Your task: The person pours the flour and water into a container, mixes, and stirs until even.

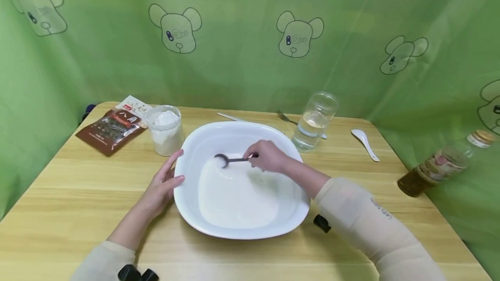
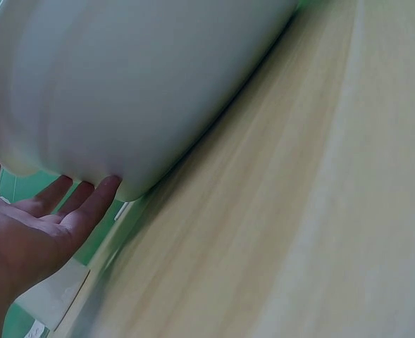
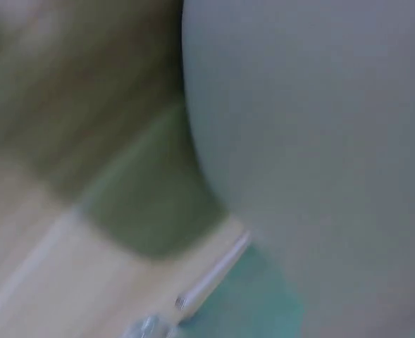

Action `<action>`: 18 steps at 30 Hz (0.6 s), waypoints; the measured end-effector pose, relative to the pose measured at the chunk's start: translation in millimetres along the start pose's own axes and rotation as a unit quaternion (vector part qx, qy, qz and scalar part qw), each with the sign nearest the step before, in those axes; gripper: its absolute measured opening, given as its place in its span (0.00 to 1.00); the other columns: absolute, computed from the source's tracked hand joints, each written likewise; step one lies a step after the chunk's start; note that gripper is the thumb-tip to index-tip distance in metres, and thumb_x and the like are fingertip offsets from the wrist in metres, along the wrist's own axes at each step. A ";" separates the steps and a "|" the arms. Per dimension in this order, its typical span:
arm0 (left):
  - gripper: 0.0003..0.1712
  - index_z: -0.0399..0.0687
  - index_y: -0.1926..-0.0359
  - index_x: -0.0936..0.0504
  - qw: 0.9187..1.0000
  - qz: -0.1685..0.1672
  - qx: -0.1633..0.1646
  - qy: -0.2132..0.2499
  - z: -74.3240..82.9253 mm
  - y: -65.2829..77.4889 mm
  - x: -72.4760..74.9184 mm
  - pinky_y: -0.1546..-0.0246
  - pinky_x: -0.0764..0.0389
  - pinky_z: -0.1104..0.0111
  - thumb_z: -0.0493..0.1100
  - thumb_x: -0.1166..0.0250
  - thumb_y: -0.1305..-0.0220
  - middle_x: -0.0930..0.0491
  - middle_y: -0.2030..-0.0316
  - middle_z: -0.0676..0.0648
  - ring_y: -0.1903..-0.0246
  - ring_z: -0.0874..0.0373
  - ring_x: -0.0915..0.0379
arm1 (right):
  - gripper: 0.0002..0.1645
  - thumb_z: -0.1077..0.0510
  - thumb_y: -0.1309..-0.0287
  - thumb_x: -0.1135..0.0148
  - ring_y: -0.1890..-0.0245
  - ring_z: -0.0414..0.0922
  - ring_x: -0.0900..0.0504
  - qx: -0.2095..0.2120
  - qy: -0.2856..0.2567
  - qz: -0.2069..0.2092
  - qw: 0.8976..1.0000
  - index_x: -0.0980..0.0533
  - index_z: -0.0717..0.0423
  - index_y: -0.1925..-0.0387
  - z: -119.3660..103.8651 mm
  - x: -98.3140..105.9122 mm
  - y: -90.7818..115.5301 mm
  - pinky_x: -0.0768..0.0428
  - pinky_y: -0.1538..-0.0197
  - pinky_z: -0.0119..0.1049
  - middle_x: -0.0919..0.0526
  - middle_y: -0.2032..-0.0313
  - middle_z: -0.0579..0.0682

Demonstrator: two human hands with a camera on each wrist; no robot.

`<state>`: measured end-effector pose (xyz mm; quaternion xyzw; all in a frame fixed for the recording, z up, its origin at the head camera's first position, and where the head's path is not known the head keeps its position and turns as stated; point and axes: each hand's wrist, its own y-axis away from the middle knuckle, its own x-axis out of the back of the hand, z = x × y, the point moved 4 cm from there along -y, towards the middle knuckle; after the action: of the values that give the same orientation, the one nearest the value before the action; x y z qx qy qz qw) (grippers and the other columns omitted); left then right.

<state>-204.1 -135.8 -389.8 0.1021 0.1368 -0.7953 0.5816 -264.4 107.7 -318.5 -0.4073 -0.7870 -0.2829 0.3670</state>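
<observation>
A white basin (image 1: 244, 232) stands mid-table, with smooth milky-white contents (image 1: 238, 198) in its bottom. My right hand (image 1: 266, 156) reaches over the right rim and grips the handle of a dark spoon (image 1: 236, 160). The spoon's round head is at the far left of the white contents, its outline blurred. My left hand (image 1: 161, 187) touches the basin's left side, fingers extended. In the left wrist view, the fingertips of this hand (image 2: 34, 236) rest against the outer wall (image 2: 144, 84). The right wrist view shows only the blurred basin wall (image 3: 313, 141), with the right hand hidden.
Left of the basin are a jar of white powder (image 1: 167, 135) and a brown spice packet (image 1: 111, 132). Behind its right side stand a glass jar of clear liquid (image 1: 312, 127) and a fork (image 1: 287, 118). A white spoon (image 1: 365, 144) and a bottle of brown liquid (image 1: 441, 168) are farther right.
</observation>
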 end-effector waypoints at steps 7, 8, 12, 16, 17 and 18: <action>0.38 0.47 0.35 0.53 1.000 0.000 -0.001 0.001 0.0 1.4 0.6 0.62 0.24 0.61 0.32 0.49 0.47 0.49 0.44 0.30 0.56 0.52 0.32 | 0.12 0.70 0.52 0.46 0.91 0.37 0.35 0.077 -0.047 -0.135 0.987 0.22 0.63 0.64 -23.8 -20.6 29.9 0.35 0.87 0.25 0.22 0.80 0.53; 0.38 0.48 0.35 0.53 1.000 0.001 -0.001 0.001 0.1 1.5 0.8 0.62 0.24 0.62 0.32 0.49 0.47 0.48 0.44 0.30 0.56 0.53 0.32 | 0.12 0.70 0.52 0.47 0.91 0.36 0.35 0.082 -0.042 -0.146 0.985 0.22 0.62 0.65 -22.5 -18.0 36.5 0.35 0.87 0.25 0.22 0.81 0.52; 0.39 0.48 0.35 0.52 1.000 0.000 0.000 0.002 0.4 1.4 1.0 0.61 0.24 0.61 0.33 0.49 0.47 0.48 0.44 0.30 0.56 0.53 0.32 | 0.13 0.71 0.56 0.48 0.87 0.35 0.34 0.098 0.018 -0.145 0.984 0.21 0.60 0.69 -7.3 4.6 58.8 0.32 0.85 0.26 0.23 0.82 0.47; 0.39 0.48 0.35 0.52 1.000 -0.002 -0.001 0.004 0.4 1.0 0.7 0.61 0.24 0.61 0.32 0.49 0.47 0.49 0.43 0.30 0.56 0.53 0.32 | 0.14 0.73 0.59 0.48 0.83 0.35 0.31 0.075 0.084 -0.091 0.989 0.20 0.61 0.70 12.6 33.9 65.0 0.29 0.81 0.28 0.22 0.80 0.46; 0.39 0.48 0.35 0.52 1.000 -0.003 -0.002 0.004 0.3 0.8 0.7 0.61 0.24 0.61 0.32 0.49 0.47 0.49 0.43 0.30 0.56 0.53 0.32 | 0.13 0.73 0.60 0.47 0.83 0.36 0.31 0.065 0.096 -0.076 0.990 0.21 0.61 0.70 16.8 39.3 62.8 0.28 0.80 0.28 0.22 0.79 0.47; 0.39 0.48 0.35 0.52 1.000 -0.003 -0.002 0.005 0.0 0.8 0.6 0.61 0.25 0.61 0.32 0.49 0.47 0.49 0.43 0.30 0.56 0.53 0.32 | 0.13 0.73 0.59 0.47 0.83 0.37 0.30 0.051 0.105 -0.063 0.991 0.21 0.62 0.70 20.0 43.4 59.5 0.28 0.80 0.29 0.22 0.79 0.47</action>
<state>-203.6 -136.6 -390.0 0.1040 0.1419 -0.7962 0.5789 -238.1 171.6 -286.2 -0.3055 -0.7814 -0.3062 0.4498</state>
